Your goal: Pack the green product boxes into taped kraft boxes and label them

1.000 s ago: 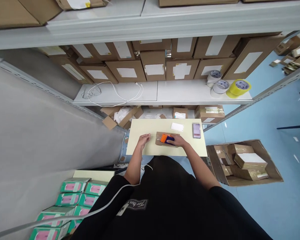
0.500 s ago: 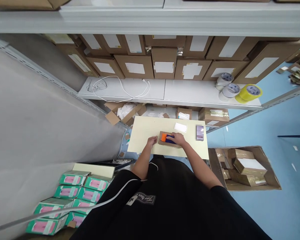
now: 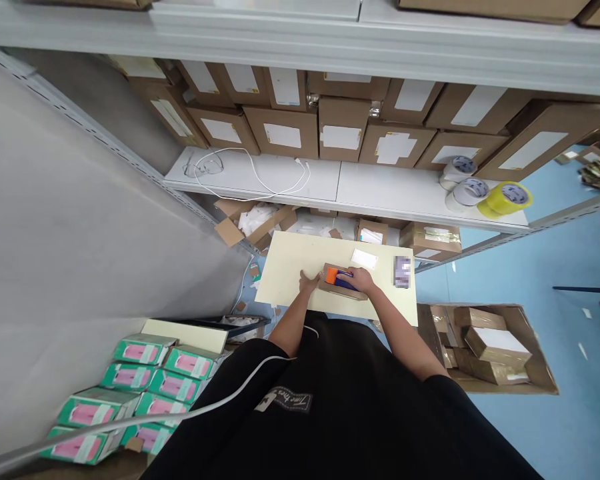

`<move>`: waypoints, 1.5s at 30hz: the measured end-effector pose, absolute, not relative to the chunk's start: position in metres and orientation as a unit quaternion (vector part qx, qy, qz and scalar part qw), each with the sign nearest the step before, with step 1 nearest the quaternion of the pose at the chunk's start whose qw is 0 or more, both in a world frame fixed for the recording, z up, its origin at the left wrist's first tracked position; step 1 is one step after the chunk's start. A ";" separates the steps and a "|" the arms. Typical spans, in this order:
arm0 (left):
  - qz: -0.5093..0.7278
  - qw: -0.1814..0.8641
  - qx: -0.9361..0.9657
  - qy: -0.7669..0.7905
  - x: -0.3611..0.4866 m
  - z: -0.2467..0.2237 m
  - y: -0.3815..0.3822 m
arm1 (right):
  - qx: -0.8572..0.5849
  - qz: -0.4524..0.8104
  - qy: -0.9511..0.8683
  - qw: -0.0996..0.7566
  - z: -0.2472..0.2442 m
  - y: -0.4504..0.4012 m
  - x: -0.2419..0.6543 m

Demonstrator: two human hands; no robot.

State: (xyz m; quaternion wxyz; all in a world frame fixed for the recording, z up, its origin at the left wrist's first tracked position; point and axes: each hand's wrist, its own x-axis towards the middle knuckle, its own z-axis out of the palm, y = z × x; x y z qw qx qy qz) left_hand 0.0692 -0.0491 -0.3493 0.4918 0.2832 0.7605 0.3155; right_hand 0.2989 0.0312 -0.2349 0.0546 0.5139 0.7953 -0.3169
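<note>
A small brown cardboard box (image 3: 347, 291) lies on the pale yellow table board in front of me. On top of it is an orange and dark-blue object (image 3: 332, 275), whose exact kind I cannot make out. My right hand (image 3: 361, 280) is closed over its blue end, fingers pointing left along it. At the box's left end is my left hand (image 3: 309, 283), thumb and fingers apart, fingertips reaching the cardboard. A white card or label (image 3: 365, 259) lies just behind the box. Farther right on the board is a blurred purple-grey item (image 3: 402, 271).
Shelves ahead hold labelled cartons (image 3: 290, 137), a white cable (image 3: 260, 194) and tape rolls (image 3: 505, 199). An open carton (image 3: 535, 360) with packed boxes stands right. Green-and-pink boxes (image 3: 135, 375) are stacked at the left. A pale cable (image 3: 215, 404) crosses my left arm.
My left hand has opened its fingers and come up to the box's left end. My right hand stays on the orange and dark-blue object. The whole view has tilted slightly.
</note>
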 end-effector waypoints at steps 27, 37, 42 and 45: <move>0.184 0.438 0.577 0.665 0.059 -0.304 -0.027 | 0.648 -0.230 0.719 0.098 -0.209 0.018 0.383; 0.229 0.480 0.536 0.655 0.059 -0.311 -0.030 | 0.709 -0.233 0.647 0.156 -0.221 0.000 0.496; 0.210 0.520 0.524 0.641 0.044 -0.317 -0.028 | 0.715 -0.230 0.639 0.163 -0.226 0.007 0.461; 0.237 0.523 0.494 0.652 0.016 -0.324 -0.029 | 0.703 -0.244 0.656 0.127 -0.217 0.017 0.424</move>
